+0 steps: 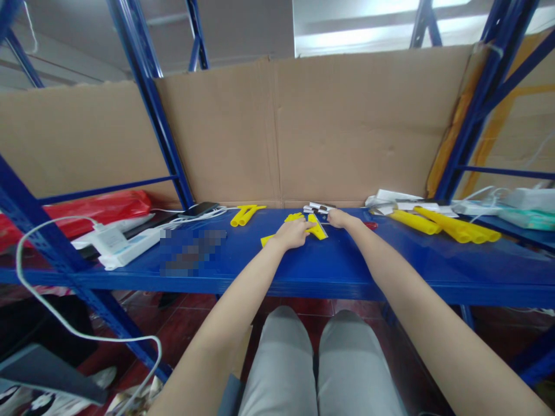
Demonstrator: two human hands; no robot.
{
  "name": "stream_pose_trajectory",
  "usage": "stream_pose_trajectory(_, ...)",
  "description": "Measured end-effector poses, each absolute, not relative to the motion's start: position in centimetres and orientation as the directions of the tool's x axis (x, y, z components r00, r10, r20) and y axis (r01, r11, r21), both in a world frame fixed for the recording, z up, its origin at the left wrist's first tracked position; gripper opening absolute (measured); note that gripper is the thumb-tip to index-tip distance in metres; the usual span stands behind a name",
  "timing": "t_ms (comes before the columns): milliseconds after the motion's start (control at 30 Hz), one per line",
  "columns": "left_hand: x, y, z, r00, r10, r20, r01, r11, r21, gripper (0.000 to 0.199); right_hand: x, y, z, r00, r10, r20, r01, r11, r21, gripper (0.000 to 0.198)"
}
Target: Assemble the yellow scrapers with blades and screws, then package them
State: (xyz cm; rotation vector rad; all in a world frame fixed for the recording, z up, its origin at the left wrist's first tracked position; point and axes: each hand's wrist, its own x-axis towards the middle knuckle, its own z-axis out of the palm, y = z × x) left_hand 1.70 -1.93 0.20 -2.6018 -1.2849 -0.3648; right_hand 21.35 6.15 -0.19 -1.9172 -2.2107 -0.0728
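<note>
Yellow tool [317,227] is located on the blue shelf [329,260], at 3 o'clock of the left hand [291,233]; clock positions are taken about that hand, 12 being away from the person. At 12 o'clock the shelf is backed by a tall cardboard panel [225,133], with a vertical crease. Grey-trousered legs [281,358] are seen at 6, below the shelf edge. A red bag [113,211] is noted between 9 and 10, well apart from the hands. At 3, near the shelf's far right, several yellow tubes [416,222] are laid beside white papers. At 9 a white power strip [143,241] is observed, with an adapter plugged in; next to it a dark patch is pixelated and cannot be identified. The left hand's fingers are curled down over the yellow tool, which is held near its metal-edged head. Yellow is also seen at 9 and 12 of this hand; whether it belongs to the same piece cannot be told. The right hand [338,218], between 2 and 3, is closely bunched; what is gripped, if anything, is hidden. A yellow pair [248,216] is placed at 10. Small silver-and-white items [318,207] are found between 1 and 2, just beside the right hand. Beyond that hand, at 3, a small red item [372,225] is partly seen.
</note>
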Motion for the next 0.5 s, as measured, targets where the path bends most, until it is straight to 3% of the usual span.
stream_pose_trajectory(133,1.5,-1.7,0.1,0.594,0.734,0.329,0.787,-0.614,-0.051,0.042,21.4,6.0,-0.2,-0.163,0.951,0.263,0.967,0.207,-0.151,0.022)
stream_pose_trajectory(300,1.2,-1.4,0.1,0.616,0.707,0.348,0.761,-0.648,-0.032,0.041,20.0,5.4,0.2,-0.220,0.835,0.504,0.875,0.397,-0.276,0.021)
stream_pose_trajectory(500,1.2,-1.7,0.4,0.642,0.692,0.331,0.740,-0.672,-0.031,0.041,18.3,4.2,0.3,-0.367,0.777,0.512,0.820,0.530,-0.216,0.017)
